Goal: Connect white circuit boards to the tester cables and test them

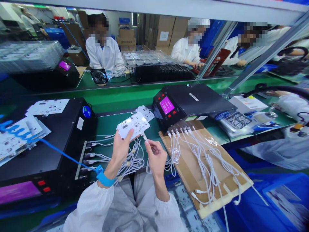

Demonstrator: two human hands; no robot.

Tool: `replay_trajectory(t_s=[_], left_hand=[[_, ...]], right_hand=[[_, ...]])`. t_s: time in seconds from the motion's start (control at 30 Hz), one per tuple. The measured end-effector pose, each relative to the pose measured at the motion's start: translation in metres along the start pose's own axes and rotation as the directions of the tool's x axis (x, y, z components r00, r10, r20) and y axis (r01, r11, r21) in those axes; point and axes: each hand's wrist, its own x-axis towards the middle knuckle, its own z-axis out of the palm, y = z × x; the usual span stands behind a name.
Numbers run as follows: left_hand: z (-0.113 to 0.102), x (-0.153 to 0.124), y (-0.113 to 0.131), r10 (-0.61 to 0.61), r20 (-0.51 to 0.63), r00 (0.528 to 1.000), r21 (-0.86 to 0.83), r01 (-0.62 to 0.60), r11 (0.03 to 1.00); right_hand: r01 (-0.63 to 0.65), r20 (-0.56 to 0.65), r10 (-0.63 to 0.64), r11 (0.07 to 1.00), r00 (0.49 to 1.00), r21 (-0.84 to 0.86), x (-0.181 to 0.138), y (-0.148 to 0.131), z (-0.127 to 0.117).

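Observation:
A white circuit board [131,124] is gripped at its lower left edge by my left hand [122,146], thumb on top. My right hand [155,154] pinches the plug of a white USB cable [144,136] at the board's lower right edge; whether the plug is seated I cannot tell. Behind the held board, another white circuit board [147,113] shows partly. A blue wrist strap [105,177] circles my left wrist, its coiled cord running left. Bundled white cables [131,164] lie beneath my hands.
Right of centre stands a black tester [200,100] with a purple screen, its white cables trailing over a cardboard sheet [185,170]. At left, a black box [70,129] carries more circuit boards [21,135]. A blue bin [285,199] is at lower right. Co-workers sit across the bench.

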Motion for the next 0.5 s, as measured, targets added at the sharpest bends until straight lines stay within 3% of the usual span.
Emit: replay_trajectory(t_s=[0.5], left_hand=[[-0.0033,-0.0024,-0.0063,0.044,0.004,0.999,0.066,-0.044,0.997]], right_hand=[[0.143,0.056,-0.134,0.973,0.989,-0.184,-0.0023,-0.0006,-0.0071]])
